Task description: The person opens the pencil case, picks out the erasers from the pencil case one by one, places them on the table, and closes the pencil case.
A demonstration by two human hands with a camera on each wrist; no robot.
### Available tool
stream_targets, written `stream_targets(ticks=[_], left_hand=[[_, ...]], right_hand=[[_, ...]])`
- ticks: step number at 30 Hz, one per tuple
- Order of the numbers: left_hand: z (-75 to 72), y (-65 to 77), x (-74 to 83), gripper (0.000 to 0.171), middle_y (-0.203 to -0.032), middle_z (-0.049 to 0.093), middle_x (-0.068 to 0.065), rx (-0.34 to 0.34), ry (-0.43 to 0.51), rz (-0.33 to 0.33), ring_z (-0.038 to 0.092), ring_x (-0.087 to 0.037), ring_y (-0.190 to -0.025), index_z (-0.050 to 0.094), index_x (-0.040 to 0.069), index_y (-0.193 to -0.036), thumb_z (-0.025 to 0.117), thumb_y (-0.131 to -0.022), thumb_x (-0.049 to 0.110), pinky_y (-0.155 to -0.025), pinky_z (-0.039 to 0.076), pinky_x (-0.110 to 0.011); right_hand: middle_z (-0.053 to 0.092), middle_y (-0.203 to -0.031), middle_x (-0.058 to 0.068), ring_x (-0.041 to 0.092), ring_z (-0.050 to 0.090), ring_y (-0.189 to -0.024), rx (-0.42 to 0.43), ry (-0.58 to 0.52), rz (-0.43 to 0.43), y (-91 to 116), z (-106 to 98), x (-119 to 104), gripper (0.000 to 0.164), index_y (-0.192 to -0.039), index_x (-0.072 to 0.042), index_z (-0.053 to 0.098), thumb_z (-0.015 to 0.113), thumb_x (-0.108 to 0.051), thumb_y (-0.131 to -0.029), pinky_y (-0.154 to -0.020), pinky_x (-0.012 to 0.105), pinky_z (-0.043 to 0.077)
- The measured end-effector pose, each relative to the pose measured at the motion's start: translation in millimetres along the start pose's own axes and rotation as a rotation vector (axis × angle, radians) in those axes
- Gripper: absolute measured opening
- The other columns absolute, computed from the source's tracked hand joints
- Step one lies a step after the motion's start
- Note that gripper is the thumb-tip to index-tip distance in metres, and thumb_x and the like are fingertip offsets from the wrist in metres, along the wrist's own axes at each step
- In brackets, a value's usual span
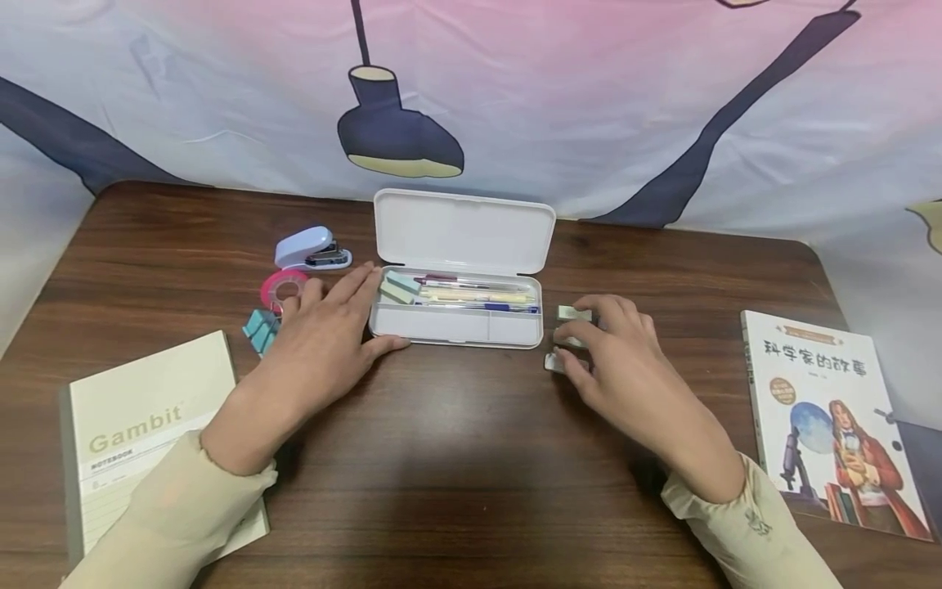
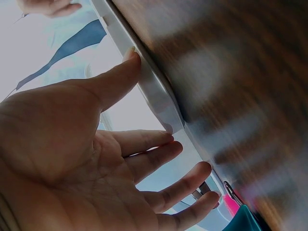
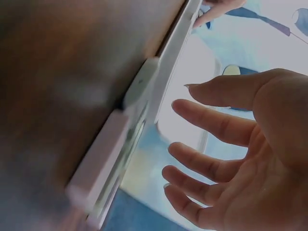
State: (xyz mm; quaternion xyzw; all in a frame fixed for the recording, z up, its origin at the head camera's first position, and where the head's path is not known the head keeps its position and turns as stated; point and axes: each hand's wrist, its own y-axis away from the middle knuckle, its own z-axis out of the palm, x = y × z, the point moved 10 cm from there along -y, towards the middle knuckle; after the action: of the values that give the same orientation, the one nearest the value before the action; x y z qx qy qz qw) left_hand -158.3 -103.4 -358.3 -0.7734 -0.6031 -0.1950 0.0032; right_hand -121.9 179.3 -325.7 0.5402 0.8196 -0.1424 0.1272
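Note:
A white pencil case (image 1: pixel 430 330) lies with its lid (image 1: pixel 465 233) raised. Inside are several pens (image 1: pixel 478 294) and two small pastel blocks, probably erasers (image 1: pixel 398 291). My left hand (image 1: pixel 316 339) is at the case's left end, thumb at the front edge and fingers by the left side, as the left wrist view shows too. Over several small eraser-like blocks (image 1: pixel 574 313), right of the case, hovers my right hand (image 1: pixel 625 356). Its fingers are spread and lightly bent. In the right wrist view a pinkish block (image 3: pixel 98 161) lies apart from those fingers.
Left of the case are a pale blue stapler (image 1: pixel 305 247), a pink tape roll (image 1: pixel 272 286) and teal binder clips (image 1: pixel 261 329). A notebook (image 1: pixel 158 384) lies under the left forearm. A book (image 1: pixel 827 425) is at the right. A printed curtain (image 1: pixel 515 98) hangs behind the table.

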Motion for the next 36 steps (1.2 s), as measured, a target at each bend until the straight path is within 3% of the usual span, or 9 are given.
stream_targets(ticks=[12, 21, 28, 36], left_hand=[[-1.0, -0.2, 0.8, 0.095, -0.186, 0.036, -0.024, 0.012, 0.0, 0.005, 0.048, -0.053, -0.128, 0.036, 0.001, -0.178, 0.076, -0.109, 0.053, -0.105, 0.042, -0.073], [-1.2, 0.2, 1.6, 0.094, -0.186, 0.037, -0.024, 0.013, 0.001, 0.008, 0.049, -0.051, -0.125, 0.038, 0.001, -0.177, 0.076, -0.109, 0.052, -0.104, 0.043, -0.071], [-3.2, 0.4, 2.5, 0.095, -0.185, 0.039, -0.024, 0.028, -0.005, 0.012, 0.05, -0.051, -0.125, 0.039, 0.001, -0.177, 0.079, -0.107, 0.051, -0.101, 0.043, -0.071], [-4.4, 1.3, 2.4, 0.093, -0.184, 0.041, -0.023, 0.04, -0.007, 0.015, 0.05, -0.052, -0.124, 0.04, 0.002, -0.176, 0.079, -0.108, 0.05, -0.102, 0.043, -0.073]], right_hand=[[0.068, -0.143, 0.025, 0.048, 0.059, -0.14, 0.009, -0.012, -0.086, -46.1, 10.1, -42.0, 0.017, -0.12, -0.005, 0.084, 0.076, -0.014, -0.108, -0.116, 0.064, 0.046], [0.063, -0.15, 0.023, 0.045, 0.056, -0.143, -0.044, -0.017, -0.083, -78.1, 22.3, -64.2, 0.023, -0.125, -0.007, 0.083, 0.069, -0.019, -0.112, -0.115, 0.06, 0.046], [0.062, -0.153, 0.02, 0.042, 0.055, -0.144, -0.1, -0.017, -0.074, -97.9, 34.3, -77.8, 0.028, -0.133, -0.008, 0.082, 0.068, -0.017, -0.11, -0.125, 0.059, 0.043], [0.063, -0.155, 0.016, 0.038, 0.055, -0.144, -0.131, -0.019, -0.078, -120.4, 53.4, -86.5, 0.033, -0.138, -0.012, 0.082, 0.067, -0.023, -0.111, -0.121, 0.054, 0.044]])
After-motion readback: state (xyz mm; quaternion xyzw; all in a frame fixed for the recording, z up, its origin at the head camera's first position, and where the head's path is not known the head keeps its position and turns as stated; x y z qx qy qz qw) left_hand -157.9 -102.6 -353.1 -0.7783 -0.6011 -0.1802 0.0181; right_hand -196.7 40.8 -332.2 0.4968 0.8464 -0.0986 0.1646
